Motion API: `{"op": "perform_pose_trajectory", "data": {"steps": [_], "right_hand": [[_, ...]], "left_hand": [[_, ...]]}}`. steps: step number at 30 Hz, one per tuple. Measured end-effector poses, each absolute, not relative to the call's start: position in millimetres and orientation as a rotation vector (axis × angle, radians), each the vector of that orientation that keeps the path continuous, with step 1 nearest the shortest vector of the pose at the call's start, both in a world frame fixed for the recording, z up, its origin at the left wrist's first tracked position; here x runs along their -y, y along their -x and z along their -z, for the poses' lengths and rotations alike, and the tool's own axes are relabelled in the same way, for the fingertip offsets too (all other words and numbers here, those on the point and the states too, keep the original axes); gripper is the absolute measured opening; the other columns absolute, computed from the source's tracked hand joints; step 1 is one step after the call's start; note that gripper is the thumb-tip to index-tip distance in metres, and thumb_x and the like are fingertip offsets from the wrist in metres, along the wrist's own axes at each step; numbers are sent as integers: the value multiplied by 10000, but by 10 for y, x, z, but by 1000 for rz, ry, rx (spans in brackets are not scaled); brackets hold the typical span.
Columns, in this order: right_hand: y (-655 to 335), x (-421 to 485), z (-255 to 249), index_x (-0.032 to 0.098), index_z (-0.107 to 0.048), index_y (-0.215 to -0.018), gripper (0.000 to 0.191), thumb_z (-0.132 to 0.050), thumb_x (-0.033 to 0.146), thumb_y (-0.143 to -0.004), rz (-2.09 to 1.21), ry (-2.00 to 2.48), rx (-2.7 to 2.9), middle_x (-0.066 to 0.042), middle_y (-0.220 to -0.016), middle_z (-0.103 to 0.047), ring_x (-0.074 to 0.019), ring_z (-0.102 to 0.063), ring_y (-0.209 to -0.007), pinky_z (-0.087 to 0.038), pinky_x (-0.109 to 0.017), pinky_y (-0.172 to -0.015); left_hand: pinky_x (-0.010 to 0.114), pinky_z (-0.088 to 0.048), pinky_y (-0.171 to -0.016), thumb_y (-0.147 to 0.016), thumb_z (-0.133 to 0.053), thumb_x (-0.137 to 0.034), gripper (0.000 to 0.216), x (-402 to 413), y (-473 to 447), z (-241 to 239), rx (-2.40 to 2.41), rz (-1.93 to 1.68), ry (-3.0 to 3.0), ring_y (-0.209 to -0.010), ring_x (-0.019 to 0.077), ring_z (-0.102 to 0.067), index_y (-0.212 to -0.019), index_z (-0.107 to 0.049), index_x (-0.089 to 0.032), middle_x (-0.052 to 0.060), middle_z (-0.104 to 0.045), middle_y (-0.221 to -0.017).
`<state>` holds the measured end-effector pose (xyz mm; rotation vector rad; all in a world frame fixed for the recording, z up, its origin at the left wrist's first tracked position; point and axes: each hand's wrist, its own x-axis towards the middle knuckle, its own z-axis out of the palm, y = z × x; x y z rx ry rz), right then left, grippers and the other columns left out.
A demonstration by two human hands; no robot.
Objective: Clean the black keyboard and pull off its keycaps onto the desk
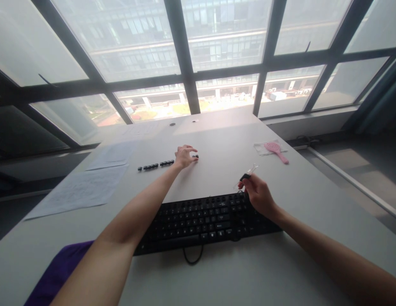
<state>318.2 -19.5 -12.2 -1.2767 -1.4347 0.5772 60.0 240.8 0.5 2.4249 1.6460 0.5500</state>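
My left hand reaches out over the white desk, its thumb and index finger apart on either side of a small black keycap. Left of that hand, several more black keycaps lie in a broken row, partly hidden by the fingers. My right hand is closed around a keycap puller with a dark grip and thin wire loops, held above the keyboard's right end. The black keyboard lies across the front of the desk, with my left forearm covering its left part.
Paper sheets lie along the desk's left side. A pink hairbrush rests on a white wrapper at the right. Purple cloth shows at the lower left. A cable loop sticks out in front of the keyboard. Windows stand beyond the desk.
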Motion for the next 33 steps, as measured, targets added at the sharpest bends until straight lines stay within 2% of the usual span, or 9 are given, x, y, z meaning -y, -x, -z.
{"op": "perform_pose_trajectory", "data": {"steps": [3,7,10,16,25,30,33], "right_hand": [[-3196,164,108,207,-579,-820,267,-499,406,-979,-582,1254,1327,-34,-751,-671,-164,-594,-634,-478,-295,-614],[-3231,143,42,205,-572,-820,273,-503,420,-974,-603,1234,1283,-29,-709,-652,-163,-584,-602,-476,-297,-583],[-3273,166,-9,209,-574,-824,238,-497,371,-979,-580,1246,1396,-10,-675,-608,-158,-551,-598,-446,-291,-579],[-3315,227,-14,215,-510,-692,301,-470,269,-985,-474,1238,1667,-6,-717,-526,-161,-500,-660,-410,-297,-628],[-3320,234,66,217,-521,-753,242,-457,252,-983,-527,1208,1773,-19,-788,-534,-175,-510,-725,-427,-308,-679],[-3326,258,101,217,-551,-783,203,-475,241,-970,-511,1232,1760,-22,-787,-578,-182,-535,-737,-439,-312,-700],[-3333,267,127,217,-563,-783,189,-493,231,-958,-506,1261,1728,-17,-767,-597,-182,-539,-714,-435,-309,-682]], "left_hand": [[483,-365,-995,-775,-785,-335,375,-2246,-686,-157,-1605,-628,-2467,-1226,340,-421,-1138,-700,-293,78,-568,-1295],[480,-375,-973,-848,-716,-299,179,-1732,-934,-346,-1383,-706,-2597,-1183,320,-461,-1021,-724,-254,83,-591,-1255],[496,-374,-1002,-875,-666,-266,125,-1224,-1137,-366,-1137,-682,-2621,-1117,284,-529,-985,-723,-253,60,-647,-1161],[403,-475,-930,-873,-594,-175,198,-552,-1441,-184,-847,-603,-2556,-1006,237,-620,-1008,-722,-243,53,-704,-1031],[308,-492,-772,-781,-507,-42,264,-432,-1565,-22,-745,-558,-2518,-846,197,-613,-866,-694,-208,39,-674,-854],[309,-496,-774,-796,-634,-186,92,-377,-1527,-51,-697,-577,-2469,-845,200,-611,-874,-676,-207,42,-654,-871],[299,-499,-746,-840,-669,-262,63,-391,-1534,-22,-702,-550,-2437,-809,187,-615,-865,-685,-206,37,-650,-872]]}}
